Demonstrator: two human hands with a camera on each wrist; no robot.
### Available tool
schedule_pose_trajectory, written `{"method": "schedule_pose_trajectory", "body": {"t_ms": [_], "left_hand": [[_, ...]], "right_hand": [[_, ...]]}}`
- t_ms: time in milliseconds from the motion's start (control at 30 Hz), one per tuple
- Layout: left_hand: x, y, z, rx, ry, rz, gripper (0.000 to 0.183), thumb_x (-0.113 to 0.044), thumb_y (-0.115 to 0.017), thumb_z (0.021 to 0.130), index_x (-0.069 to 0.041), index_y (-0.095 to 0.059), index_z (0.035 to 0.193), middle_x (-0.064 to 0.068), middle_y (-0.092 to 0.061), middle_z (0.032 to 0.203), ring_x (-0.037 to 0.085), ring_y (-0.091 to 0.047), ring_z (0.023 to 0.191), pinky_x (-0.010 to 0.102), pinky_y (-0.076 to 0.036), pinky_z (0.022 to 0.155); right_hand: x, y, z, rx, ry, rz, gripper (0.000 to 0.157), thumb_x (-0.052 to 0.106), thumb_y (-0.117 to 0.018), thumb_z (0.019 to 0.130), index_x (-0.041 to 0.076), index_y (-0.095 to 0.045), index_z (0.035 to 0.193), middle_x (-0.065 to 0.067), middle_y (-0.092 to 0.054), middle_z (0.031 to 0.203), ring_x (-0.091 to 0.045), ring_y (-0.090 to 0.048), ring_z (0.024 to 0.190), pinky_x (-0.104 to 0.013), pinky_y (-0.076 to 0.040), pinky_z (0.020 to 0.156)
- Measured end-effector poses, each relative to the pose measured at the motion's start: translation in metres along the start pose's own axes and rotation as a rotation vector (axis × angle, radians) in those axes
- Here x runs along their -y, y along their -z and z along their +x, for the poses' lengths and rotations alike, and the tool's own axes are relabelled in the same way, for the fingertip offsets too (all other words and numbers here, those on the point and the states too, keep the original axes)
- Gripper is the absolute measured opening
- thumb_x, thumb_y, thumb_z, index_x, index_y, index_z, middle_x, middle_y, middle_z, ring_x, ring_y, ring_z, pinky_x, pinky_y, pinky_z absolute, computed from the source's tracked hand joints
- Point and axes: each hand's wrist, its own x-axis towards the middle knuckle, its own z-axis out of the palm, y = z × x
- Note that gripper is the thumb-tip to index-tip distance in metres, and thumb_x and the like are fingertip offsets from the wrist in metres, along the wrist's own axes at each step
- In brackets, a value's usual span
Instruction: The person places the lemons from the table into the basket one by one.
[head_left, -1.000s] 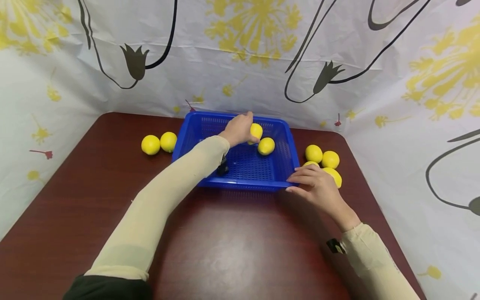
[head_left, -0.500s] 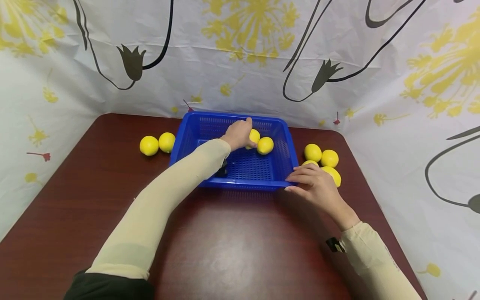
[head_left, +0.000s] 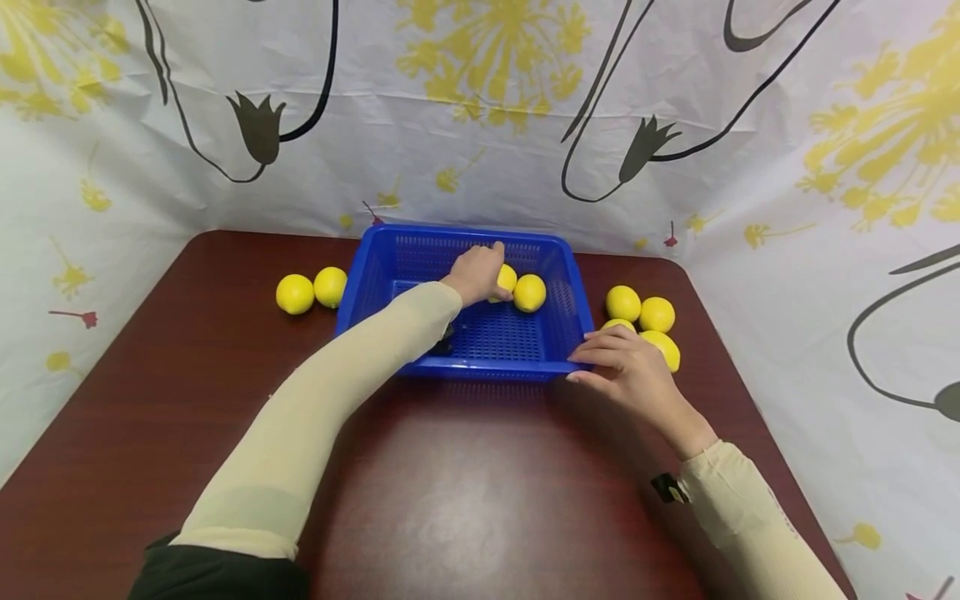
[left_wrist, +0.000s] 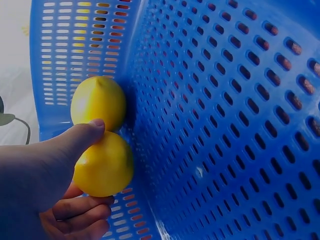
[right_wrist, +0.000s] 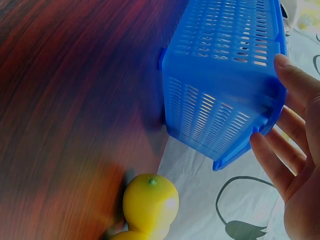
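Note:
Inside a blue perforated plastic basket (head_left: 498, 365), my left hand (head_left: 477, 273) grips a yellow lemon (left_wrist: 104, 165), thumb across its upper side and fingers below. A second lemon (left_wrist: 98, 102) touches it on the basket floor, near the right wall. My right hand (head_left: 633, 375) holds the basket's near right corner by the rim; in the right wrist view its thumb and fingers (right_wrist: 275, 157) lie on either side of that corner. Just beyond the right hand are several more lemons (head_left: 657, 315), partly covered by it in the head view.
Two lemons (head_left: 296, 294) sit together left of the basket. Everything stands on a dark red-brown wooden table (head_left: 450, 492). A white cloth (head_left: 465, 183) with flower prints hangs behind and along the sides.
My left hand has lowered its lemon toward the basket floor, close against the other lemon. The right hand has stayed at the corner. The head view has shifted slightly.

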Motion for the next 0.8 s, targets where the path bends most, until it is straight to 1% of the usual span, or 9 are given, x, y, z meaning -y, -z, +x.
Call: {"method": "schedule_pose_trajectory", "body": {"t_ms": [200,400,567,800], "left_hand": [[-0.0031,-0.0011,-0.0025,0.02,0.023,0.027,0.09,-0.055,-0.076,0.081,-0.001,-0.041,0.143,0.013,-0.068,0.117,0.029,-0.065,0.109,0.041,-0.059,0.088],[-0.0044,-0.0019,-0.004,0.022,0.023,0.029,0.091,-0.055,-0.075,0.082,-0.001,-0.04,0.146,0.015,-0.067,0.121,0.03,-0.064,0.113,0.042,-0.059,0.09],[-0.0041,-0.0019,-0.0031,0.018,0.024,0.04,0.09,-0.056,-0.075,0.081,-0.002,-0.041,0.145,0.014,-0.067,0.121,0.031,-0.064,0.113,0.042,-0.059,0.091],[-0.0034,-0.0013,-0.003,0.027,0.032,0.041,0.085,-0.059,-0.076,0.079,-0.004,-0.047,0.137,0.013,-0.067,0.116,0.029,-0.065,0.108,0.042,-0.059,0.087]], "right_hand": [[0.0005,0.0009,0.0009,-0.006,0.004,0.003,0.041,0.054,-0.071,0.081,0.017,-0.079,0.096,-0.001,-0.077,0.095,-0.023,-0.067,0.104,-0.042,-0.058,0.086],[-0.0002,-0.0002,-0.0001,-0.003,0.005,-0.005,0.042,0.056,-0.069,0.082,0.017,-0.079,0.095,0.0,-0.077,0.094,-0.023,-0.067,0.104,-0.042,-0.058,0.085],[-0.0018,-0.0009,-0.0006,-0.002,0.004,-0.009,0.04,0.054,-0.071,0.082,0.017,-0.079,0.095,0.0,-0.077,0.093,-0.023,-0.067,0.103,-0.043,-0.059,0.085],[-0.0008,-0.0006,0.0001,-0.003,0.002,-0.002,0.041,0.055,-0.071,0.081,0.018,-0.079,0.095,0.0,-0.077,0.094,-0.023,-0.067,0.104,-0.042,-0.059,0.085]]}}
